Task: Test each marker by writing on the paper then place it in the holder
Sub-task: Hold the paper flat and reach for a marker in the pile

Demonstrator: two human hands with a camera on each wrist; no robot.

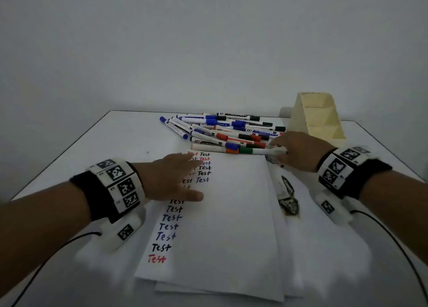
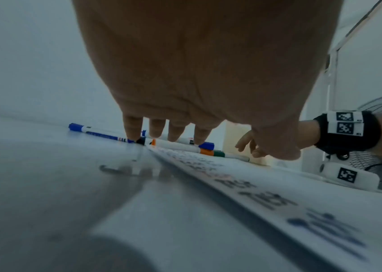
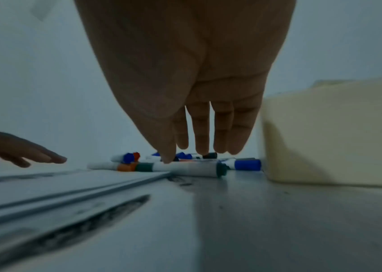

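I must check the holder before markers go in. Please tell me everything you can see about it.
The holder is pale cream, perhaps plastic or wood. It stands upright at the table's far right, behind the marker pile. Its sloped front shows stepped compartments with slanted dividers; no marker shows inside. The right hand is near it, not touching.

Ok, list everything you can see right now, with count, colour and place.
markers: a pile, exact count unclear; white barrels, blue, black, red, orange and green caps; far side of table.
paper: several stacked white sheets, top one with columns of "Test"; table centre.
holder: one, cream, tiered compartments, no marker seen in it; far right.
table: one, white.
left hand: flat on the paper.
right hand: fingers reaching onto the green-capped marker.
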